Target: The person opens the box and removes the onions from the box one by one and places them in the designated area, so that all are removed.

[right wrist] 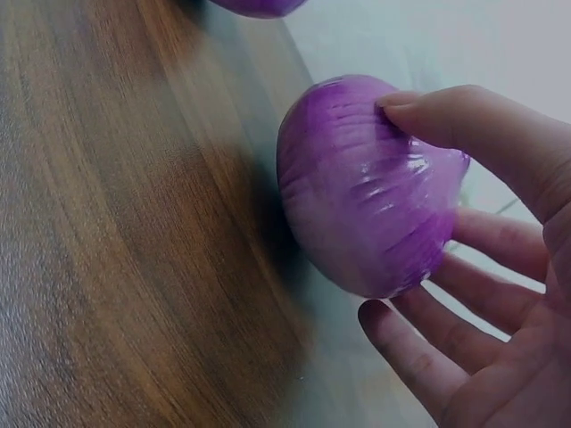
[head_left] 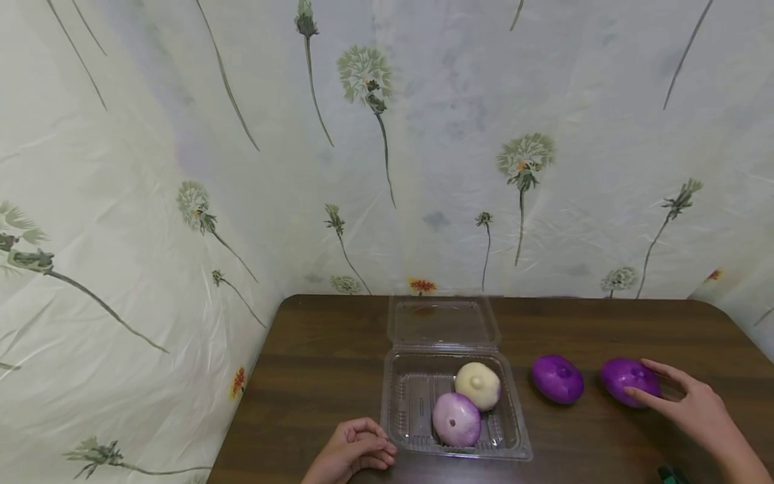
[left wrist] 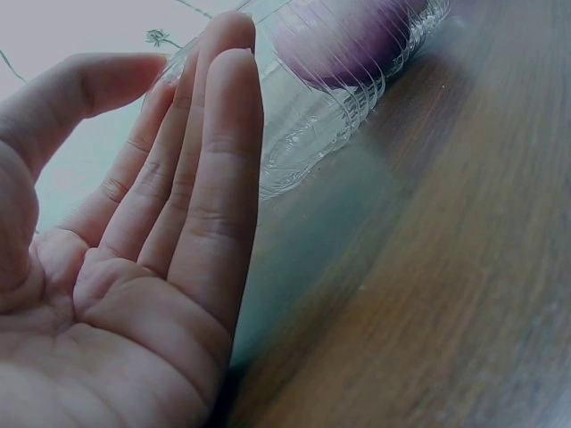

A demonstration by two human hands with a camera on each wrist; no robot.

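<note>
At the right of the table, my right hand (head_left: 695,407) has its thumb and fingers around a shiny purple onion (head_left: 629,382). The right wrist view shows the thumb on one side of that onion (right wrist: 370,192) and fingertips at the other. A second purple onion (head_left: 557,380) lies to its left. A clear plastic clamshell box (head_left: 411,403) stands with its lid folded back. Inside are a whitish onion (head_left: 478,385) and a pale purple onion (head_left: 457,420), touching each other. Beside the box's front left corner, my left hand (head_left: 357,447) has loosely bent fingers and holds nothing.
The dark wooden table (head_left: 326,376) meets a wall sheet (head_left: 435,168) printed with dandelions at its back edge. The box's open lid (head_left: 443,323) reaches back close to that edge. A small dark green thing (head_left: 670,474) is partly visible at the bottom right.
</note>
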